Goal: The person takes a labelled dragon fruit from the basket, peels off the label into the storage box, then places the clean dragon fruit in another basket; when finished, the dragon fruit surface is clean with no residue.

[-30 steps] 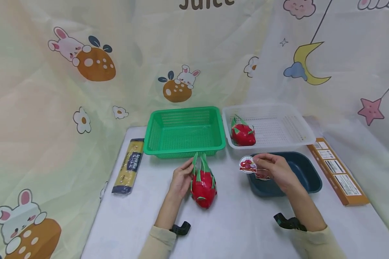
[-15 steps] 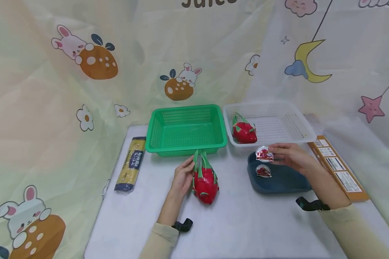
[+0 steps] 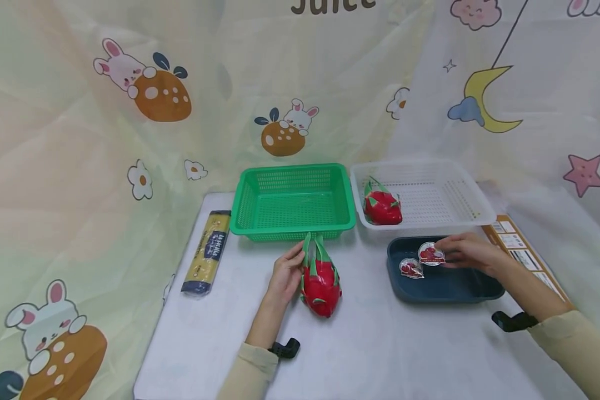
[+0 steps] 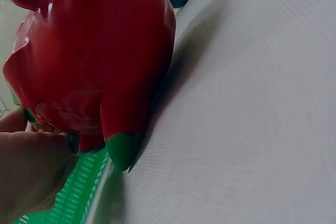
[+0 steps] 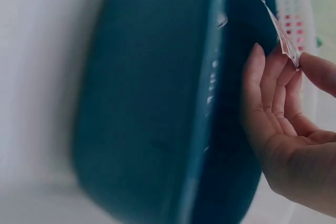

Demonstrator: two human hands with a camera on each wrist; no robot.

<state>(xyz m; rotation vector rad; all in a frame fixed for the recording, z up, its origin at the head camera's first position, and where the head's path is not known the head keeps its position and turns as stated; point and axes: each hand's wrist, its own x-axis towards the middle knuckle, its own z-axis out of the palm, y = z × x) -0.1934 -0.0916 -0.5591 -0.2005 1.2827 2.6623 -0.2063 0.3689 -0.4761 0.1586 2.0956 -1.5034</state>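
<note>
My left hand (image 3: pixel 286 272) pinches a red dragon fruit (image 3: pixel 321 286) by its green leaves, at the middle of the table. In the left wrist view its glossy skin and green scale tips loom close over the white cloth. My right hand (image 3: pixel 472 253) pinches a round dragon-fruit sticker (image 3: pixel 431 254) between thumb and fingertips, over a dark blue bin (image 3: pixel 445 293). Seen edge-on in the right wrist view, the held sticker (image 5: pixel 283 38) tilts away from the thumb. A second sticker (image 3: pixel 411 268) shows at the bin's left end.
A green basket (image 3: pixel 292 230) stands behind the held fruit. Right of it, a white basket (image 3: pixel 430 224) contains another dragon fruit (image 3: pixel 383 208). A pasta packet (image 3: pixel 207 253) lies at left, and an orange-edged box (image 3: pixel 525 253) at right, partly behind my right arm.
My right hand has moved right with one sticker, apart from the other sticker, which now shows alone at the bin's left end. My left hand keeps holding the dragon fruit in place.
</note>
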